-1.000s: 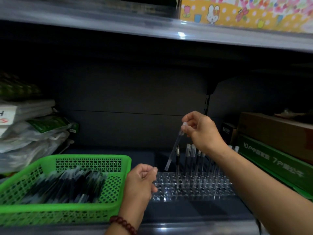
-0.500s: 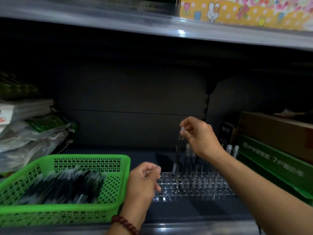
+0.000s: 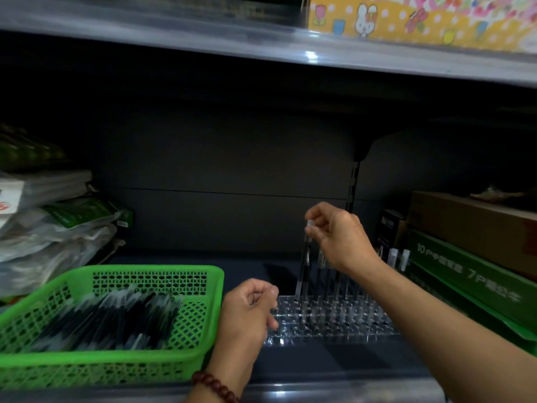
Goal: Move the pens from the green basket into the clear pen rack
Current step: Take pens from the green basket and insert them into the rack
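Sitting on the dark shelf, the green plastic basket with holes point(image 3: 116, 366) holds a big pile of black-and-clear pens point(image 3: 116, 318). Just beside it, on the right, lies the clear plastic pen rack with rows of little holes point(image 3: 334, 328). A few standing pens point(image 3: 322, 264) fill its back rows. The right hand point(image 3: 340, 239) pinches the top of one clear pen point(image 3: 303, 271) with finger and thumb. A second ago this pen leaned over in the air. Now it is almost straight up, with its tip down at a hole at the rack's back left. I think it is nearly in. The left hand point(image 3: 247, 312) waits, curled, between basket and rack. I cannot tell if it holds anything.
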